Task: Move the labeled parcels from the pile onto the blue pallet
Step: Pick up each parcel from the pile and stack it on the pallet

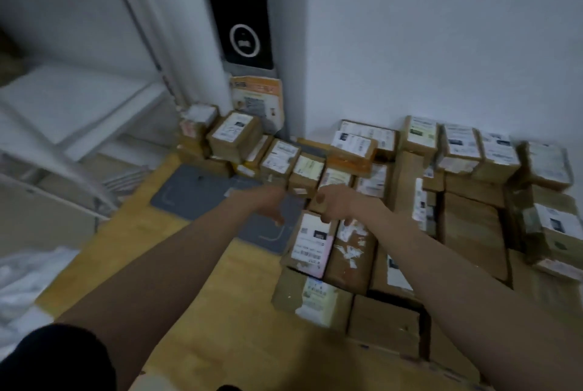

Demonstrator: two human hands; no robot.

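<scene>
While both bare arms reach forward over the yellow wooden floor [176, 252], the left hand [268, 203] hangs just left of the pile of labelled brown cardboard parcels [394, 201], fingers pointing down and loosely spread, holding nothing. The right hand [337, 206] is at the pile's left edge, over the upright brown box with a white and pink label [310, 242]; its thumb and fingers curl down near that box's top edge, but motion blur hides whether they grip it, cannot tell. The pile fills the floor's right side up to the white wall [441, 43]. A grey flat mat [202, 198] lies on the floor left of the pile, under the left hand. No blue pallet visible in the head view.
</scene>
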